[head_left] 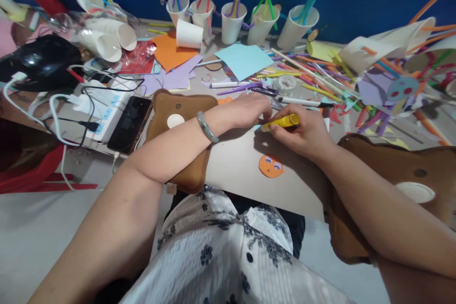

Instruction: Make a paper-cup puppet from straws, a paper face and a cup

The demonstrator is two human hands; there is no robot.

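Observation:
My right hand (302, 130) is closed around a yellow glue stick or marker (285, 122), which points left toward my other hand. My left hand (249, 110) lies palm down, its fingers bent together at the tip of the yellow stick; what they pinch is too small to make out, though a bit of light blue shows there. Below the hands, an orange paper face (271, 166) with drawn eyes and mouth lies flat on the table (231, 171). Scissors (265, 91) and a white marker (302, 102) lie just beyond my fingers.
Brown bear-shaped pads (192, 171) (384, 166) lie under both forearms. A phone (128, 123) and a power strip (110, 109) with cables are at left. Along the blue wall, paper cups (233, 23) hold several paper-faced figures. Coloured sticks (320, 78) and blue paper (244, 61) cover the back.

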